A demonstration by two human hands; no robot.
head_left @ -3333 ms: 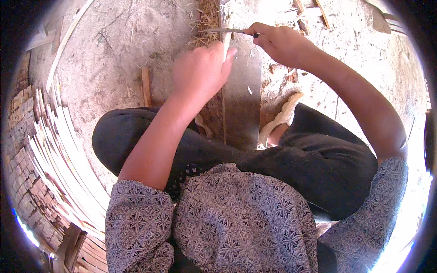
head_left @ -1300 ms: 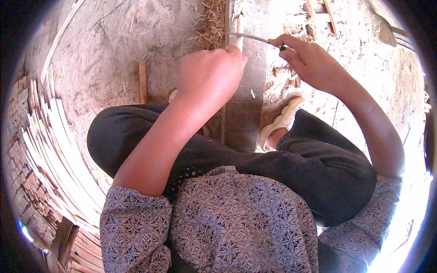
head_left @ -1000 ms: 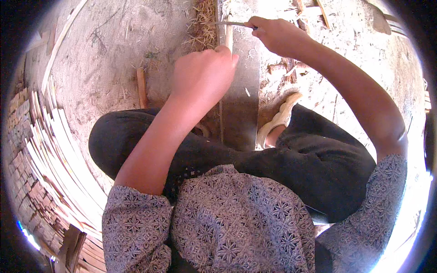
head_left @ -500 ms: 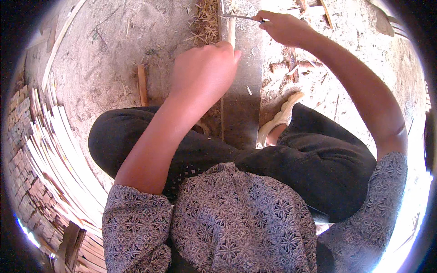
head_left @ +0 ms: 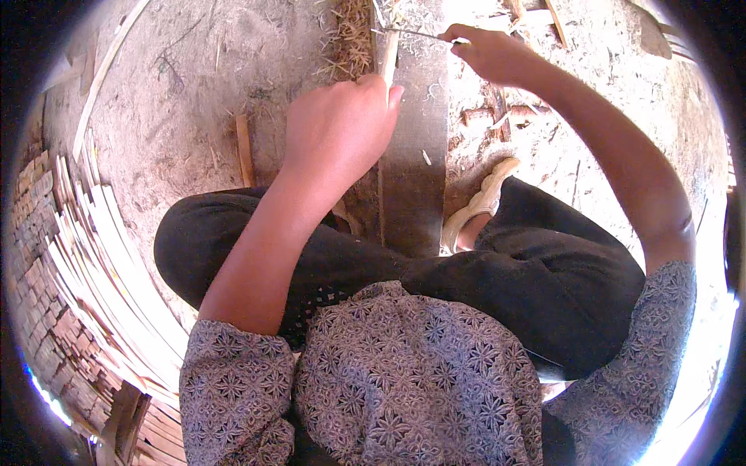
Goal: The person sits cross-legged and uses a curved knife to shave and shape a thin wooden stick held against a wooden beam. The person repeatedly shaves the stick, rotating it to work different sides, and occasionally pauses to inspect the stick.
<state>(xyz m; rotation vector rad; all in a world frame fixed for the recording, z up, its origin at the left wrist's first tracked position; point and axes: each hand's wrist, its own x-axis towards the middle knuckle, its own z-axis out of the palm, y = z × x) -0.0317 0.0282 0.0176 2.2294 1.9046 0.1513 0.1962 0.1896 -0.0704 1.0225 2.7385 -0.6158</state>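
Note:
My left hand is closed around the near end of a pale wooden stick, thumb along its right side. The stick points away from me over a wooden plank that runs forward between my legs. In my right hand, at the upper right, is a knife, its handle mostly hidden by the fingers. The thin dark blade reaches left and crosses the stick beyond my left hand. A thin pale sliver stands near the blade at the top edge.
Wood shavings are heaped left of the plank's far part. Long pale strips lie at the left beside stacked wood blocks. A short brown stick is on the ground near my left knee. My shoe is right of the plank.
My left hand has shifted slightly left and nearer with the stick, which now tilts more. My right hand and the knife have moved a little nearer to me.

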